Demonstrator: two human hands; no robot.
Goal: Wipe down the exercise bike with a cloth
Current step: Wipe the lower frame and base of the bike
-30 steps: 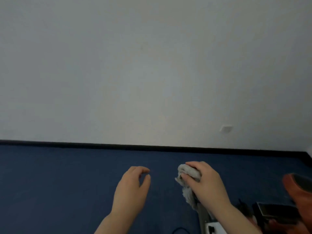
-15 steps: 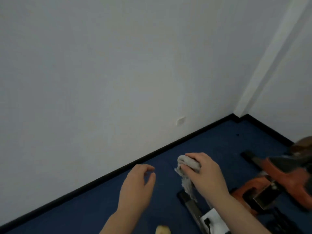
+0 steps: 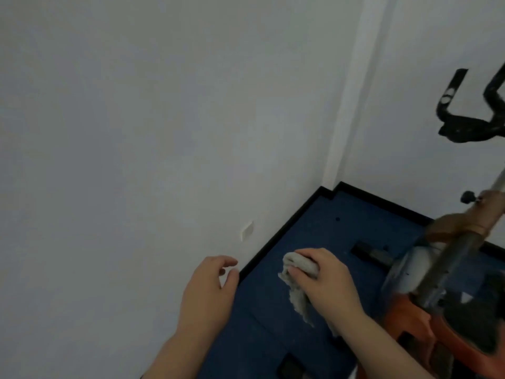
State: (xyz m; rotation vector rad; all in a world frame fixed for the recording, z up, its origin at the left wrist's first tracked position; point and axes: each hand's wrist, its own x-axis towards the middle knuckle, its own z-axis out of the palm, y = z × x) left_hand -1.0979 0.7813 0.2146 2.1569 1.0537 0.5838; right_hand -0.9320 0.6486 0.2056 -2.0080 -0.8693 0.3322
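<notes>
Head cam: right hand clutches bunched cloth mid-frame, left hand loosely curled, empty. Exercise bike far right, untouched — wiping not started, I'd say.

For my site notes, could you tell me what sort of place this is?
Probably a home workout corner or small gym room: an orange exercise bike with black handlebars stands on blue floor matting beside bare white walls.
</notes>
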